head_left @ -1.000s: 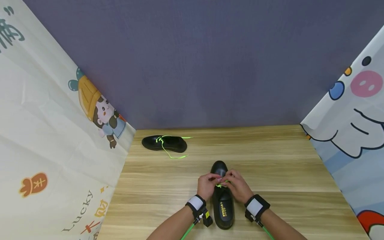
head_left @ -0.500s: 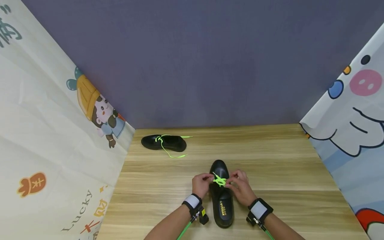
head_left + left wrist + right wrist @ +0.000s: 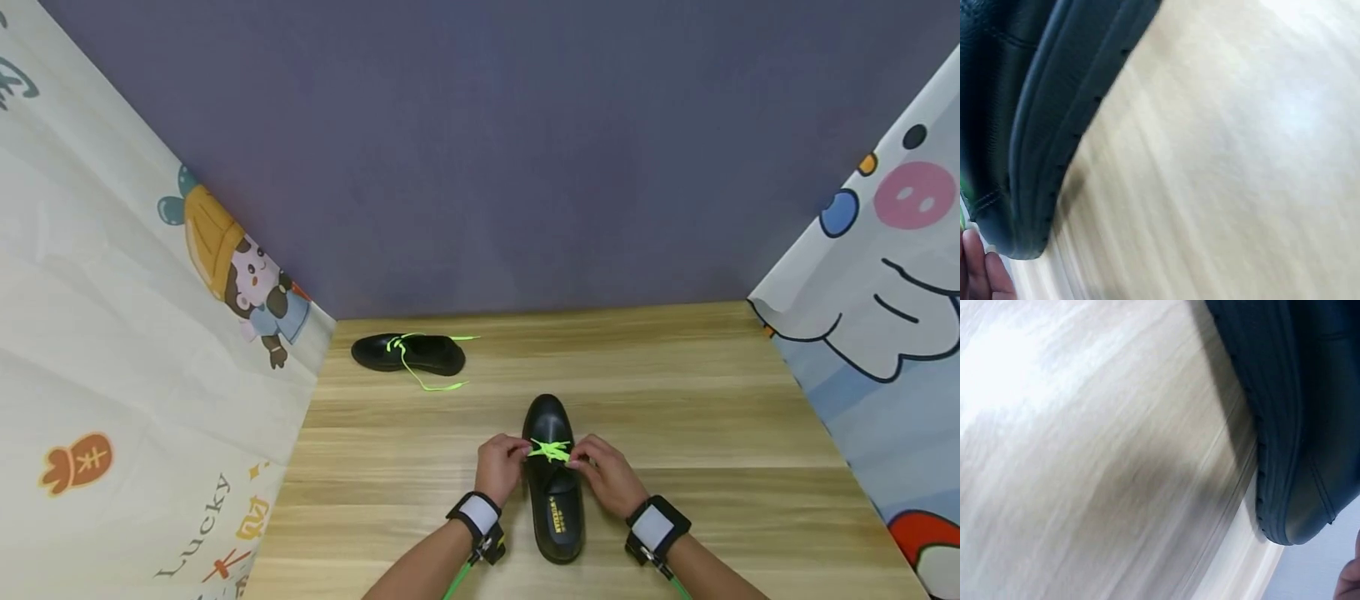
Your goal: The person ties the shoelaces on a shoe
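Observation:
A black leather shoe (image 3: 558, 521) stands in front of the person, toe pointing away. Across its top lies a bright green shoelace (image 3: 551, 451), gathered in a bow-like knot. On the shoe's left side the left hand (image 3: 498, 469) pinches one part of the lace between thumb and fingers. From the other side the right hand (image 3: 609, 477) pinches the opposite part. In the left wrist view the shoe's side and sole (image 3: 1054, 125) fill the left, with fingertips (image 3: 975, 262) at the lower corner. The right wrist view shows the opposite side of the shoe (image 3: 1297, 425).
A second black shoe (image 3: 431, 356) lies farther back on the left, its green lace ends (image 3: 442, 388) trailing loose on the wood-grain tabletop (image 3: 697, 400). A dark grey-blue panel (image 3: 525, 167) rises behind. Printed white cloths (image 3: 135, 350) flank both sides.
Both hands have drawn apart, from close together over the knot to either side of the shoe. The green knot now shows between them, pulled wider and flatter. The second shoe stays put.

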Demonstrator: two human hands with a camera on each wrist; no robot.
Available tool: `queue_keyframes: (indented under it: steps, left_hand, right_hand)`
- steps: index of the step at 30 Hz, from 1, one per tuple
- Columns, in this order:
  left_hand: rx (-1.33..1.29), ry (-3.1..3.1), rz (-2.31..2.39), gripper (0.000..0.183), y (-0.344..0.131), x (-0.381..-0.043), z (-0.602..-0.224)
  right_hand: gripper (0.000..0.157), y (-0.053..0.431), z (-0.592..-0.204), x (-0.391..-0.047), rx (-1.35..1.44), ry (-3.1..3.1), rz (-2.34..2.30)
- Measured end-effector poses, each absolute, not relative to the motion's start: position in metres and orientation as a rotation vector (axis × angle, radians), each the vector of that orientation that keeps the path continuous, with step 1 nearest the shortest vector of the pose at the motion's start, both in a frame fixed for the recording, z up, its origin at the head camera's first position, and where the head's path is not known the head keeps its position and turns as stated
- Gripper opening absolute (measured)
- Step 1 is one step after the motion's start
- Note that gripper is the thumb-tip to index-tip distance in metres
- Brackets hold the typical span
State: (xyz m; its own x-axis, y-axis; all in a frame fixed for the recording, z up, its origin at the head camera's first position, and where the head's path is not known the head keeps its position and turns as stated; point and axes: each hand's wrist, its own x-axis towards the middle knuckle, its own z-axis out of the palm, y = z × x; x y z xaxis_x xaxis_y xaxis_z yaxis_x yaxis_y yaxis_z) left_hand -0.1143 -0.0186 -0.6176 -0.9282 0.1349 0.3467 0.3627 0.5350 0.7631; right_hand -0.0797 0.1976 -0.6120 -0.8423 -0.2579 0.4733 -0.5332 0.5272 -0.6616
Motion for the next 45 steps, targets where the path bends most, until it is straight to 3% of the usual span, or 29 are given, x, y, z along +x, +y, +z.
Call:
queue_keyframes:
  steps: [15, 24, 31, 45]
  left_hand:
    - [-0.564, -2.588, -1.297, 0.002, -0.025, -0.112, -0.616]
    - [-0.672, -2.745, -1.288, 0.004, -0.021, -0.124, -0.600]
    - [-0.874, -2.817, -1.156, 0.025, -0.021, -0.128, -0.597]
    - [-1.009, -2.713, -0.826, 0.008, -0.018, -0.127, -0.601]
  right_hand:
    - [0.006, 0.211, -0.606, -0.082, 0.723, -2.522, 1.208]
    - [0.013, 0.208, -0.594, -0.102, 0.589, -2.466, 1.321]
    - [0.027, 0.203, -0.597, -0.111, 0.592, -2.582, 1.285]
    - [0.010, 0.202, -0.604, -0.111, 0.640, -2.555, 1.260]
